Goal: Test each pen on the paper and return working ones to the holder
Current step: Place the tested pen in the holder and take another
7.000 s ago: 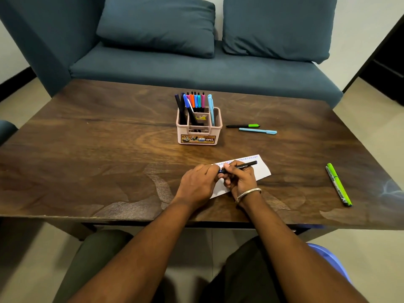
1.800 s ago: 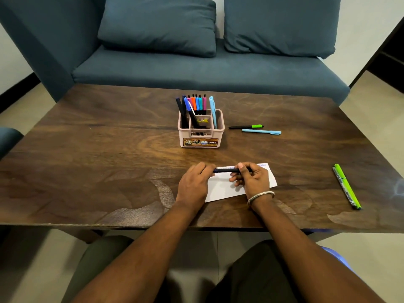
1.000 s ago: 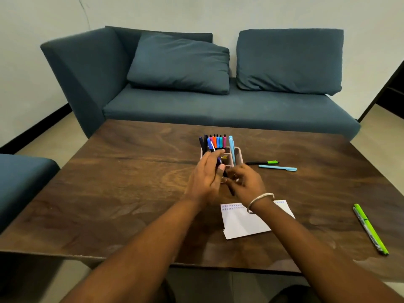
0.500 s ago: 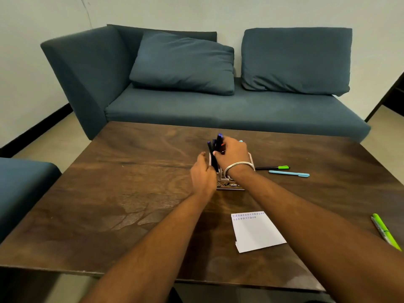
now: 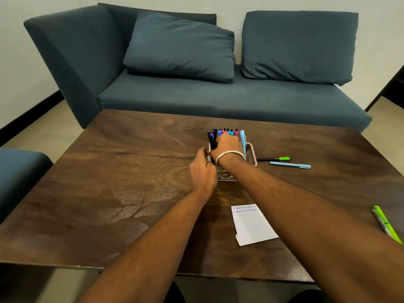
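Now right hand point(image 5: 226, 145) lower among pens point(image 5: 228, 132).

Domestic living room. Evidence: dark teal fabric sofa w/ angled armrest point(image 5: 72, 60), two loose matching back cushions point(image 5: 181, 49), set vs. plain pale painted wall point(image 5: 15, 62) w/ dark skirting. Low dark brown wooden coffee table w/ worn, patchy varnish point(image 5: 122, 171) directly in front of sofa. Second teal upholstered seat point(image 5: 19, 171) at left edge. Pale tiled floor point(image 5: 46, 127). No work fittings seen.

Upright pens point(image 5: 227, 132) crowding holder point(image 5: 251, 155) — both hands point(image 5: 225, 145) there
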